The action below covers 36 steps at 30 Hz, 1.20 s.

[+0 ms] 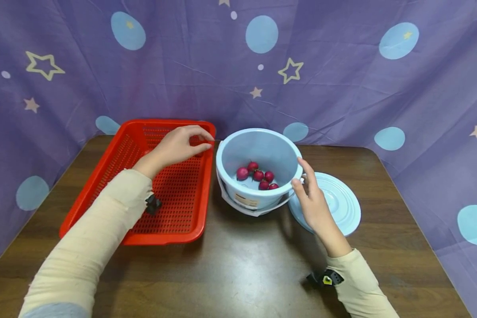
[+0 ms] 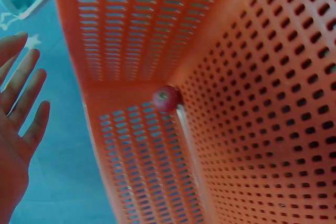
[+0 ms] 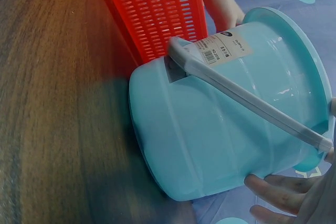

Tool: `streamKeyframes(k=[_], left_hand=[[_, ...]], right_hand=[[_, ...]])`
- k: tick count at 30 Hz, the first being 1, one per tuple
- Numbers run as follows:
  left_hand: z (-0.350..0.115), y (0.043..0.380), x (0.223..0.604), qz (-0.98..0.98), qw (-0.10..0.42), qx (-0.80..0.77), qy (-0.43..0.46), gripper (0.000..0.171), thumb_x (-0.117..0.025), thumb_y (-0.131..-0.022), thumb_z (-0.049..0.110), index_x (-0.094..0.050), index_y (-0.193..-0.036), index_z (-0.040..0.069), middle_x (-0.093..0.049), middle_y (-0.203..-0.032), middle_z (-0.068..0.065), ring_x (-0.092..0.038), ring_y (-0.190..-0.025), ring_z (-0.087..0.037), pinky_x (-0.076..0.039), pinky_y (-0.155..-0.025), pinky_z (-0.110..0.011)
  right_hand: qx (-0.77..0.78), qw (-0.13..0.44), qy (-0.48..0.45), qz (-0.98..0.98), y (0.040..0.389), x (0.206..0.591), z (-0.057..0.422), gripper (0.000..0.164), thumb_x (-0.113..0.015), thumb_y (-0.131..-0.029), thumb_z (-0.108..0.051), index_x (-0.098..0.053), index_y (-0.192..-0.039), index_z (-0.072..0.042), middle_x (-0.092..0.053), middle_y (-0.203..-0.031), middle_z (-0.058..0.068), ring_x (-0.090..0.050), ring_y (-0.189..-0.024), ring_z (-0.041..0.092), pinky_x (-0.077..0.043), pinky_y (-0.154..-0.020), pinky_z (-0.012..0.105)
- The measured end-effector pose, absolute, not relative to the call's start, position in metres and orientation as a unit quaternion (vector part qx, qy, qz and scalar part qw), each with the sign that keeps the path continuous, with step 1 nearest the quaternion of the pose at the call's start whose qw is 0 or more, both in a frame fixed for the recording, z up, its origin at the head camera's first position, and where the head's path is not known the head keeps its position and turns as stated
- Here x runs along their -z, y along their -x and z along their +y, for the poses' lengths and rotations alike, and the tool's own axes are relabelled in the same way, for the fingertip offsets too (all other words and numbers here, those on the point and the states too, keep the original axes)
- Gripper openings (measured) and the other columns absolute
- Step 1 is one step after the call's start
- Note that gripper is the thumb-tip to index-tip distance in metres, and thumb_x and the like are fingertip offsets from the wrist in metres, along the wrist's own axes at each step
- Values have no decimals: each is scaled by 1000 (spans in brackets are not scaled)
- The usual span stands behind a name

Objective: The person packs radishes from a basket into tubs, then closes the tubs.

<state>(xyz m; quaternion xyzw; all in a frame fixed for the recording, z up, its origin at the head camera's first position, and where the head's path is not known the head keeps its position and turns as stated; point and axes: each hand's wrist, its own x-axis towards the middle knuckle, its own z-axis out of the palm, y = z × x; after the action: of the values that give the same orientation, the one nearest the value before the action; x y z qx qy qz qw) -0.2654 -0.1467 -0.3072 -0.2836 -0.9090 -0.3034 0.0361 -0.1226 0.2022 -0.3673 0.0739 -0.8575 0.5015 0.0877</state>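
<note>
A light blue bucket (image 1: 258,198) stands upright with several red radishes (image 1: 258,175) on its bottom. My right hand (image 1: 313,198) holds the bucket at its right rim, thumb at the edge and fingers against the outer wall, as the right wrist view also shows. To the left is a red perforated basket (image 1: 164,190). Over its right side hovers my left hand (image 1: 180,143), fingers loosely extended towards the bucket and nothing between them. In the left wrist view one radish (image 2: 167,98) lies in a corner of the basket.
A round light blue lid (image 1: 338,203) lies on the wooden table (image 1: 238,274), right of the bucket and partly behind my right hand. The bucket's white handle (image 3: 252,100) hangs down its front. A purple patterned curtain (image 1: 206,66) closes off the back.
</note>
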Motion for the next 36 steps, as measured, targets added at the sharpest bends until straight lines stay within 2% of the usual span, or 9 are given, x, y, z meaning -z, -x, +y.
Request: streamKeyframes(k=[5,13,24,36], left_hand=[[-154,277,320,-920,24,304,247,22,-72,-92,23,-72,-112,14,-68,-107,-4,-61,-97,-23,-46,-92,-44],[-171,296,340,-931,20,309,194,24,-70,-93,21,-70,-116,12,-65,-122,-8,-56,-116,-28,-40,-102,-49],[-181,311,364,-950,-10,265,164,31,-65,-95,20,-66,-123,10,-59,-130,-15,-50,-124,-34,-36,-105,-54],[-173,315,377,-958,-50,220,180,32,-62,-94,13,-65,-126,8,-61,-128,-15,-53,-121,-33,-38,-105,-51]], right_hand=[[-501,85,-72,-858,123,368,202,55,-43,-105,-39,-23,-156,-34,-47,-142,27,-53,-125,40,-37,-103,61],[-499,84,-70,-860,123,369,202,55,-43,-105,-39,-23,-156,-35,-47,-143,26,-55,-122,40,-38,-101,61],[-502,84,-72,-858,122,371,201,55,-44,-105,-38,-23,-156,-33,-47,-143,26,-54,-124,41,-37,-103,61],[-503,89,-72,-857,125,369,203,55,-44,-105,-39,-24,-156,-33,-47,-143,24,-54,-124,39,-36,-103,60]])
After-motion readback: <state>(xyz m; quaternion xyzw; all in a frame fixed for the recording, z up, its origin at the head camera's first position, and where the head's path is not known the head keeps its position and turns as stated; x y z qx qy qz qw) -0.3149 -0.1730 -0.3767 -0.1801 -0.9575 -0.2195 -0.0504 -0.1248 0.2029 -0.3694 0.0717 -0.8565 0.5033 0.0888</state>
